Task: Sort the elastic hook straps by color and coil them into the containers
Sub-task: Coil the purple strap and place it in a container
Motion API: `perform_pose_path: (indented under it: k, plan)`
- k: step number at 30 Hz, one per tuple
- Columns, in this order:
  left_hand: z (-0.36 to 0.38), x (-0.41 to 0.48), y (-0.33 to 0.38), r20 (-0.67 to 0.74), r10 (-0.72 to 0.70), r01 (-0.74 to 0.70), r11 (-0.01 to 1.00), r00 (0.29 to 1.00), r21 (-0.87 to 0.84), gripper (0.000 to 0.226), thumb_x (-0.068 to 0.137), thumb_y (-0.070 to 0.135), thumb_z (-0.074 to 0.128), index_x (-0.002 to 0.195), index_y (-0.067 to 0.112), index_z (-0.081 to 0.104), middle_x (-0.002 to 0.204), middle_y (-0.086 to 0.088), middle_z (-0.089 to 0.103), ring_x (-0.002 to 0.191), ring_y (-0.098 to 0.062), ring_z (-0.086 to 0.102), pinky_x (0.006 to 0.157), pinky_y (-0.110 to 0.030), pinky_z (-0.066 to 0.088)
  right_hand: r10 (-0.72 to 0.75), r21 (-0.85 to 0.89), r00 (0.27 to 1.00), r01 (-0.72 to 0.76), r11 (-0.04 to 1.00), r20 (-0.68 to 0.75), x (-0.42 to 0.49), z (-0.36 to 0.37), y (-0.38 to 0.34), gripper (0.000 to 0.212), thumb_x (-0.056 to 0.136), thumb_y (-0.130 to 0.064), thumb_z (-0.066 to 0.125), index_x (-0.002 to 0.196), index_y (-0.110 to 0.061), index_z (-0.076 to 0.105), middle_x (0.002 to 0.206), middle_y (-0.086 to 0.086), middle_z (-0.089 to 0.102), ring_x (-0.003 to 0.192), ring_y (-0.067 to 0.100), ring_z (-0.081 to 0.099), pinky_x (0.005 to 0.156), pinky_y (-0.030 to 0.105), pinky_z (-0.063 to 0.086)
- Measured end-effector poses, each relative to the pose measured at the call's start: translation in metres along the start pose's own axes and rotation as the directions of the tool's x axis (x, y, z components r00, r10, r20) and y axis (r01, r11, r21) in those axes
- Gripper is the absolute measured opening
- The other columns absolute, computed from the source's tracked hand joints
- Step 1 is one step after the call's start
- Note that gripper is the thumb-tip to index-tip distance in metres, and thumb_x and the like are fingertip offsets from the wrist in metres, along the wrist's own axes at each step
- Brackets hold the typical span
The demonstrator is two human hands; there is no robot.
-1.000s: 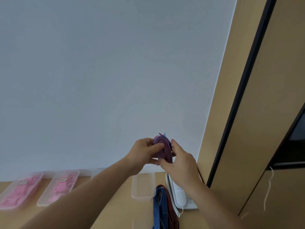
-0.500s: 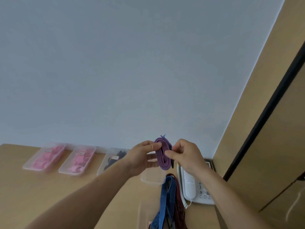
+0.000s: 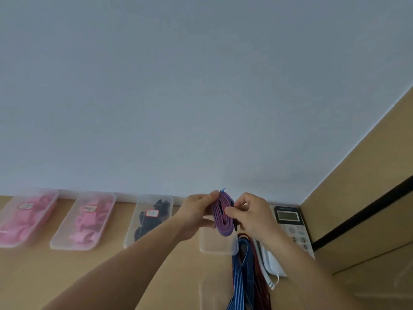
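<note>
Over the desk edge point(image 3: 121, 203) — left hand point(image 3: 194, 214) and right hand point(image 3: 250, 217) seemingly pinch purple strap point(image 3: 220, 221).

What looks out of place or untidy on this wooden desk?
The blue striped elastic straps and dark red straps lie loose and uncoiled beside the white desk telephone, outside the clear plastic container next to them. Nothing else stands out.

Tan wooden desk point(image 3: 67, 276), far-left container of pink straps point(image 3: 51, 199), second pink-strap container point(image 3: 73, 248), black-strap container point(image 3: 130, 238), fourth clear container point(image 3: 218, 245) — rightward, loose blue straps point(image 3: 242, 260), white telephone point(image 3: 290, 222)
</note>
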State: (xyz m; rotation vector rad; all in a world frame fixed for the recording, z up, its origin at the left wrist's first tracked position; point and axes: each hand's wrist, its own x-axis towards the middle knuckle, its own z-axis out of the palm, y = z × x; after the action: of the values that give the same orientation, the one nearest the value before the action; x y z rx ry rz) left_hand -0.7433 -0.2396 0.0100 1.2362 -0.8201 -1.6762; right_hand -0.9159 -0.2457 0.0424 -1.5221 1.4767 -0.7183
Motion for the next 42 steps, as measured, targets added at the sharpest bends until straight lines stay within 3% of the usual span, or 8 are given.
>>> perform_pose_path:
  k: [4, 6, 9, 12, 18, 29, 37, 42]
  plan:
    - [-0.02, 0.036, -0.015, -0.222, 0.022, 0.053, 0.943, 0.975, 0.328, 0.019, 0.095, 0.028, 0.052, 0.093, 0.012, 0.061, 0.09, -0.003, 0.066, 0.071, -0.017, 0.062, 0.06, -0.028, 0.047, 0.037, -0.343, 0.993, -0.074, 0.936, -0.113, 0.028, 0.027, 0.021, 0.019, 0.074, -0.035, 0.076, 0.068, -0.026, 0.06, 0.064, -0.009, 0.066, 0.058, 0.001, 0.059, 0.051, 0.021, 0.038]
    - [-0.034, 0.046, -0.025, -0.319, 0.083, 0.119, 0.816, 0.944, 0.565, 0.02, 0.094, 0.024, 0.051, 0.11, 0.014, 0.058, 0.092, -0.008, 0.064, 0.071, -0.014, 0.057, 0.056, -0.022, 0.038, 0.024, -0.478, 0.993, -0.076, 0.875, -0.112, 0.04, 0.042, 0.032, 0.019, 0.079, -0.034, 0.071, 0.07, -0.027, 0.056, 0.066, -0.011, 0.062, 0.059, -0.002, 0.055, 0.047, 0.018, 0.033]
    - [-0.045, 0.054, -0.046, -0.271, 0.016, 0.183, 0.701, 0.962, 0.689, 0.016, 0.094, 0.021, 0.052, 0.102, 0.01, 0.058, 0.088, -0.006, 0.059, 0.072, -0.016, 0.055, 0.054, -0.024, 0.036, 0.05, -0.553, 0.996, -0.08, 0.829, -0.069, 0.055, 0.069, 0.047, 0.016, 0.085, -0.028, 0.065, 0.074, -0.023, 0.053, 0.073, -0.006, 0.062, 0.066, 0.01, 0.058, 0.053, 0.026, 0.041]
    - [-0.049, 0.059, -0.059, -0.185, -0.056, 0.172, 0.69, 0.981, 0.703, 0.02, 0.094, 0.025, 0.051, 0.076, 0.014, 0.053, 0.076, -0.005, 0.059, 0.072, -0.024, 0.059, 0.061, -0.029, 0.042, 0.028, -0.662, 0.998, -0.059, 0.747, -0.057, 0.067, 0.088, 0.057, 0.013, 0.089, -0.031, 0.06, 0.084, -0.018, 0.059, 0.083, 0.001, 0.065, 0.081, 0.021, 0.062, 0.062, 0.03, 0.045]
    - [-0.052, 0.061, -0.066, -0.123, -0.046, 0.118, 0.724, 0.991, 0.68, 0.018, 0.091, 0.023, 0.052, 0.075, 0.016, 0.058, 0.077, -0.011, 0.073, 0.064, -0.023, 0.068, 0.061, -0.033, 0.055, -0.087, -0.732, 0.989, -0.029, 0.68, -0.119, 0.072, 0.108, 0.064, 0.014, 0.089, -0.029, 0.06, 0.078, -0.022, 0.057, 0.077, -0.003, 0.059, 0.083, 0.021, 0.063, 0.058, 0.026, 0.036]
    - [-0.054, 0.067, -0.065, -0.091, -0.074, 0.115, 0.761, 0.993, 0.638, 0.02, 0.083, 0.008, 0.047, 0.066, 0.016, 0.053, 0.057, -0.001, 0.066, 0.047, -0.017, 0.062, 0.04, -0.015, 0.038, -0.174, -0.752, 0.975, 0.218, 0.622, 0.139, 0.059, 0.103, 0.085, 0.016, 0.094, -0.026, 0.057, 0.105, -0.015, 0.061, 0.098, 0.005, 0.062, 0.096, 0.024, 0.056, 0.071, 0.032, 0.04]
    - [-0.054, 0.063, -0.06, -0.08, -0.119, 0.142, 0.764, 0.99, 0.629, 0.017, 0.088, 0.011, 0.048, 0.074, 0.014, 0.056, 0.061, -0.002, 0.065, 0.05, -0.017, 0.06, 0.048, -0.023, 0.046, -0.084, -0.685, 0.989, -0.019, 0.729, -0.117, 0.055, 0.111, 0.084, 0.021, 0.089, -0.029, 0.065, 0.103, -0.016, 0.056, 0.093, 0.0, 0.067, 0.084, 0.023, 0.064, 0.061, 0.029, 0.036]
    - [-0.052, 0.066, -0.06, -0.098, 0.007, 0.076, 0.564, 0.995, 0.822, 0.034, 0.093, 0.028, 0.055, 0.124, 0.013, 0.055, 0.108, -0.003, 0.064, 0.1, -0.023, 0.062, 0.081, -0.03, 0.047, 0.011, -0.603, 0.983, -0.121, 0.789, -0.184, 0.053, 0.108, 0.084, 0.023, 0.092, -0.038, 0.056, 0.101, -0.016, 0.055, 0.086, 0.002, 0.067, 0.079, 0.026, 0.065, 0.058, 0.031, 0.04]
